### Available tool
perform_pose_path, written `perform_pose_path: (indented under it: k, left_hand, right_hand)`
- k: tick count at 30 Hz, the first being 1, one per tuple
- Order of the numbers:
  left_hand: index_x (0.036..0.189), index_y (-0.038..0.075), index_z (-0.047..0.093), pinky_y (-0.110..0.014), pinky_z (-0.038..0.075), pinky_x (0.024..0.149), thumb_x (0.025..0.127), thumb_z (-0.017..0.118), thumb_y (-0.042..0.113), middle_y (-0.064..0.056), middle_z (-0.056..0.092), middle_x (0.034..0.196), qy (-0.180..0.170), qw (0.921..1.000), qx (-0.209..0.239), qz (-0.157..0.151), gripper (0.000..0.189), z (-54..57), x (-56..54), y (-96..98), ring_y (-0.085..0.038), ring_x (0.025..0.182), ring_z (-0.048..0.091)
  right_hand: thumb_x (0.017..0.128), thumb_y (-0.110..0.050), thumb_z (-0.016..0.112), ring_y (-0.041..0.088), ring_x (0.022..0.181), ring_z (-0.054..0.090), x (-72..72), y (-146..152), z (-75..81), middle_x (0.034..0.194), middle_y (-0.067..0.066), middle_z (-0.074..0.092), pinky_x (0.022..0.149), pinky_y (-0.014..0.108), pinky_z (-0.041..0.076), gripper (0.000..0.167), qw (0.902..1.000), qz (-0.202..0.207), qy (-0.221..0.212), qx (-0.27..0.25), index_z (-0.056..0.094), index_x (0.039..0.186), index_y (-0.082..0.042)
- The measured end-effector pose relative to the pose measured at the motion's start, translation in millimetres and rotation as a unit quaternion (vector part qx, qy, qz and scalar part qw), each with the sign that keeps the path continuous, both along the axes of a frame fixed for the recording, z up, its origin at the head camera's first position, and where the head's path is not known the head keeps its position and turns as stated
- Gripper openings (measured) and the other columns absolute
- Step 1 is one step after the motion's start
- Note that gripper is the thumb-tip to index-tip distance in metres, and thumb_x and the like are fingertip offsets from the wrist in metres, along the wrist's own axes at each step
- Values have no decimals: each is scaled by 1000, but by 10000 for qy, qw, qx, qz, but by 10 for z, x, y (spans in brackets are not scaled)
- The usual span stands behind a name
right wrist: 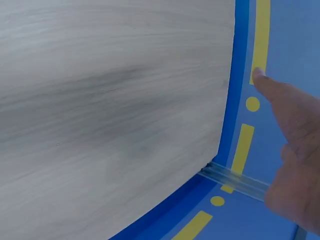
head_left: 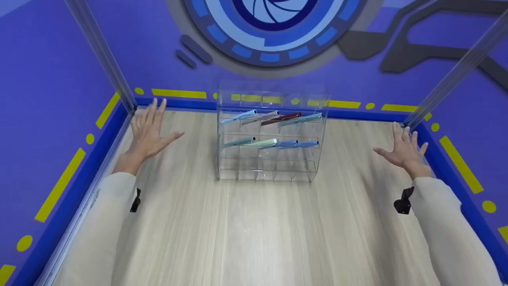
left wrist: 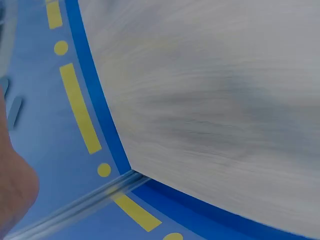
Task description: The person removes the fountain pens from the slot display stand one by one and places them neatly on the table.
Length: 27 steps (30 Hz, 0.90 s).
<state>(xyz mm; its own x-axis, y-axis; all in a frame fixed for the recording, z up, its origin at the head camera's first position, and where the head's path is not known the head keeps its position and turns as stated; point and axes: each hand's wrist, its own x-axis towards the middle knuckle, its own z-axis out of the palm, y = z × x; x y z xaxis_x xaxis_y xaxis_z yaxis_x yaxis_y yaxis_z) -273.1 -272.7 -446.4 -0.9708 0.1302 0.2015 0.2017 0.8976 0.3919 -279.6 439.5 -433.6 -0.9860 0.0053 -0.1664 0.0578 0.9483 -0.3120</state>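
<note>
A clear acrylic rack (head_left: 268,174) with several compartments stands at the back middle of the table. Pens lie tilted in two of its rows. The upper row has a light blue pen (head_left: 240,116), a greyish one, a dark red pen (head_left: 281,118) and a teal one. Below are a dark teal pen (head_left: 240,142), a pale green pen (head_left: 260,143) and two blue ones. My left hand (head_left: 147,131) hovers left of the rack, fingers spread, holding nothing. To the right, my right hand (head_left: 405,150) is likewise spread and bare. Both are apart from the rack.
Wood-grain table (head_left: 246,234) spans the space between blue-purple printed panels on the left, back and right. Metal posts (head_left: 105,55) rise at the back corners. A black strap piece (head_left: 403,201) hangs by the right sleeve, another by the left.
</note>
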Motion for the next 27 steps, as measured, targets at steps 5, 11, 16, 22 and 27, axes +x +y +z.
perform_pose_path:
  k: [5, 11, 16, 22, 27]
  left_hand:
    - [166, 20, 2, -73, 2, 120, 92, 67, 59, -21, 16, 170, -152, 9996, 233, -32, 106, -135, 86, 31, -51, 152, 19]
    - [166, 24, 6, -73, 1, 120, 93, 69, 55, -22, 21, 169, -324, 9957, 863, -22, 101, -243, 183, 98, -51, 153, 19]
    - [166, 23, 13, -73, 7, 122, 95, 71, 47, -19, 32, 165, -251, 9930, 1141, -199, 95, -298, 326, 212, -43, 152, 30]
    - [164, 19, 24, -65, 26, 118, 94, 75, 41, -14, 42, 160, -107, 9901, 1307, -494, 89, -415, 487, 382, -35, 139, 48]
    - [164, 19, 26, -64, 33, 115, 94, 74, 42, -11, 44, 159, -326, 9866, 1463, -643, 88, -508, 537, 492, -34, 135, 52]
  right_hand:
    - [102, -50, 55, 60, 148, -18, -22, -45, 0, 163, 38, -11, 112, 81, -15, 99, 9983, 31, 326, -474, -11, 163, -7]
    - [105, -38, 54, 61, 150, -7, -27, -130, -69, 163, 40, 0, 113, 84, -5, 88, 9933, 222, 622, -948, -2, 163, -1]
    - [104, -25, 57, 63, 149, 9, 4, -234, -127, 163, 39, 9, 114, 82, 11, 82, 9817, 456, 908, -1610, 6, 161, 5]
    - [105, -22, 58, 64, 145, 22, 96, -354, -169, 163, 38, 15, 111, 79, 25, 78, 9708, 603, 964, -2114, 11, 162, 3]
    - [105, -20, 57, 60, 145, 27, 175, -423, -191, 161, 38, 23, 113, 75, 27, 73, 9603, 688, 1015, -2504, 16, 162, 2]
